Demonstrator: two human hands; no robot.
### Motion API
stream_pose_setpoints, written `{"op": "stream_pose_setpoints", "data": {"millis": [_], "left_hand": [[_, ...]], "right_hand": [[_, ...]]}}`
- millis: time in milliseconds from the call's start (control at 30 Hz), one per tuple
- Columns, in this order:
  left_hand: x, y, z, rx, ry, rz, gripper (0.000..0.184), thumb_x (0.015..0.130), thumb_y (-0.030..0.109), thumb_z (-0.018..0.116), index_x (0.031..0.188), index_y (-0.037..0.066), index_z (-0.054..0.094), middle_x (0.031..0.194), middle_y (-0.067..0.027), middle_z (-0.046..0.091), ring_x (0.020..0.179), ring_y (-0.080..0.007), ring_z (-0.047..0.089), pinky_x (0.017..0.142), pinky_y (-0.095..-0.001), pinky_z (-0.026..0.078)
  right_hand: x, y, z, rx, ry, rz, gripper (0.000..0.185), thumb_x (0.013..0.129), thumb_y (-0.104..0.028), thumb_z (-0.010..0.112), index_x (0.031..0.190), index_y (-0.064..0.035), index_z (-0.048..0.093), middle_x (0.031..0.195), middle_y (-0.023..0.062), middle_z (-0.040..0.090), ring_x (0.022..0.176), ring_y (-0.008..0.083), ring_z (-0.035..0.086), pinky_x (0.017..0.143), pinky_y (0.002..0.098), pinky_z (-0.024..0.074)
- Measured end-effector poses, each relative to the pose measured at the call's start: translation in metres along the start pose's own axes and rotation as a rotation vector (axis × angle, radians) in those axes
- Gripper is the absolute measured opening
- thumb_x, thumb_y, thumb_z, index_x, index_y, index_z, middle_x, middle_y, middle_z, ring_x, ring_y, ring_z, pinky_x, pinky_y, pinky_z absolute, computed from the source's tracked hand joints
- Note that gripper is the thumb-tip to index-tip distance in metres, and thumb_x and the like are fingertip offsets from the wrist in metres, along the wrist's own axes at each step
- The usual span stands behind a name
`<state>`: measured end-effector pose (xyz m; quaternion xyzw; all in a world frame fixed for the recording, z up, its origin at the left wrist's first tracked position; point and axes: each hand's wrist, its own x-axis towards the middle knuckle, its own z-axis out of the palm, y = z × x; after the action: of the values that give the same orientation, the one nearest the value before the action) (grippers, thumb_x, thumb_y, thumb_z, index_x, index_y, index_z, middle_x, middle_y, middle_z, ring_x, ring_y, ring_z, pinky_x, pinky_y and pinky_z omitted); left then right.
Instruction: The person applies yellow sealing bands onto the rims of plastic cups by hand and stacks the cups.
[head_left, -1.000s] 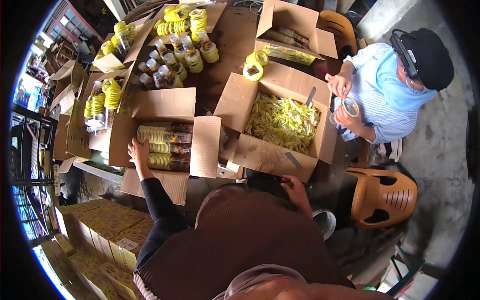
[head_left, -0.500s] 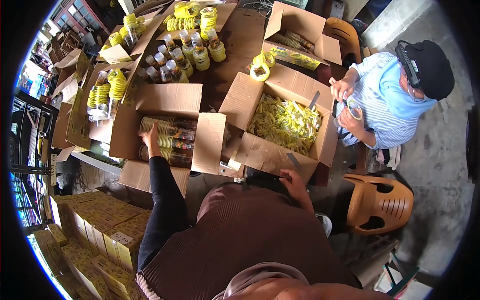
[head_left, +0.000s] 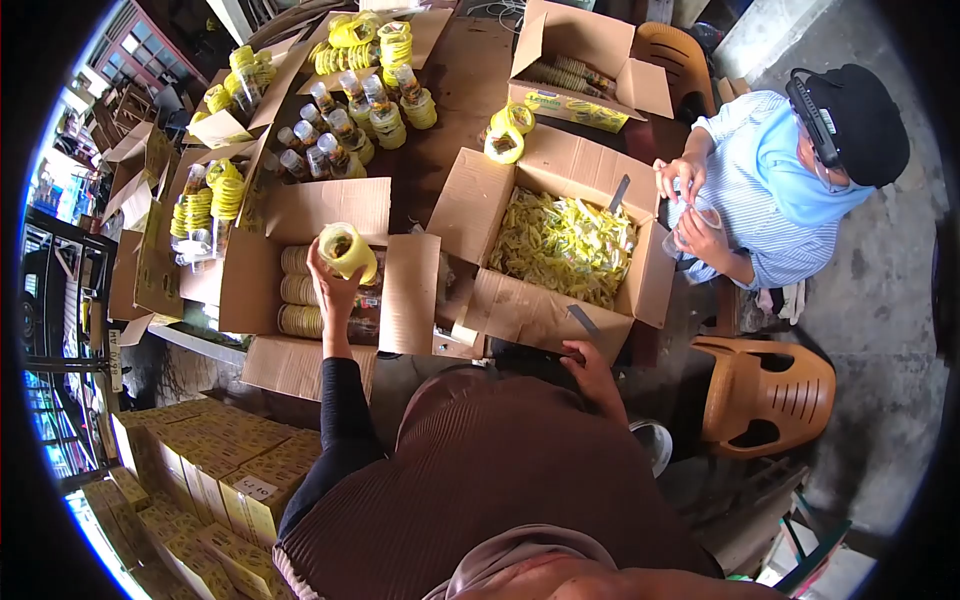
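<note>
1. Cup stack: yellow-rimmed, raised over the left side of the packing box.
2. Left arm: reaching forward from the body, forearm over the box's near flap, wrist below the stack.
3. Left hand: partly closed, gripping the stack's side; the far fingers are hidden.
4. Stack, orientation: open mouth up towards the camera and slightly left; long axis tilted, running away down and right.
5. Packed cups: rows lying sideways in the packing box, below the held stack.
6. Right hand: arm bent near the body, fingers loosely curled, nothing visible in the grasp; beside the near flap of the strip box, contact unclear.
7. Yellow strips: loose, filling the strip box.
8. Standing cups: grouped on the table, beyond the packing box.
9. Co-worker: right of the strip box, both hands at a clear cup.
10. Orange chair: below the co-worker in view.
</note>
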<state>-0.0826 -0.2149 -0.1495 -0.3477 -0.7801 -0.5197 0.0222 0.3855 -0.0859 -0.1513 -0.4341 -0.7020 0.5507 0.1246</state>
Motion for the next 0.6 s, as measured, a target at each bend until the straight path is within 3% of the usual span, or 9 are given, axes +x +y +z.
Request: {"op": "stream_pose_setpoints", "data": {"millis": [133, 233, 433, 600], "left_hand": [[0.01, 0.007, 0.009, 0.088, -0.114, 0.076, 0.102, 0.059, 0.002, 0.085, 0.143, 0.01, 0.028, 0.134, -0.0178, 0.046, 0.123, -0.0302, 0.049, 0.096, -0.0401, 0.051], [0.018, 0.009, 0.018, 0.257, -0.227, 0.188, 0.101, 0.06, 0.011, 0.083, 0.145, 0.009, 0.028, 0.137, -0.0177, 0.046, 0.122, -0.037, 0.048, 0.103, -0.0435, 0.04], [0.033, 0.012, 0.024, 0.191, -0.304, 0.221, 0.112, 0.058, 0.011, 0.086, 0.149, 0.007, 0.02, 0.142, -0.0201, 0.041, 0.128, -0.0375, 0.043, 0.107, -0.0428, 0.037], [0.041, 0.027, 0.023, 0.162, -0.282, 0.23, 0.112, 0.059, 0.017, 0.088, 0.148, 0.007, 0.022, 0.137, -0.0216, 0.043, 0.122, -0.04, 0.045, 0.103, -0.0474, 0.039]], "right_hand": [[-0.003, -0.003, -0.001, 0.009, 0.011, 0.051, 0.035, 0.088, -0.01, 0.066, 0.12, 0.0001, 0.056, 0.115, 0.0129, 0.061, 0.1, 0.0221, 0.063, 0.084, 0.0323, 0.0508], [-0.002, 0.0, 0.001, 0.011, 0.022, 0.041, 0.035, 0.088, -0.01, 0.066, 0.12, 0.0, 0.056, 0.114, 0.0127, 0.061, 0.099, 0.0218, 0.062, 0.083, 0.0324, 0.0509], [-0.002, 0.011, 0.007, 0.038, 0.051, 0.019, 0.036, 0.088, -0.01, 0.067, 0.12, -0.0002, 0.056, 0.112, 0.0127, 0.061, 0.097, 0.0226, 0.063, 0.084, 0.0329, 0.0508], [-0.002, 0.009, 0.008, 0.046, 0.066, 0.036, 0.036, 0.088, -0.01, 0.067, 0.12, -0.0003, 0.056, 0.113, 0.0132, 0.061, 0.096, 0.0227, 0.063, 0.084, 0.0331, 0.0508]]}}
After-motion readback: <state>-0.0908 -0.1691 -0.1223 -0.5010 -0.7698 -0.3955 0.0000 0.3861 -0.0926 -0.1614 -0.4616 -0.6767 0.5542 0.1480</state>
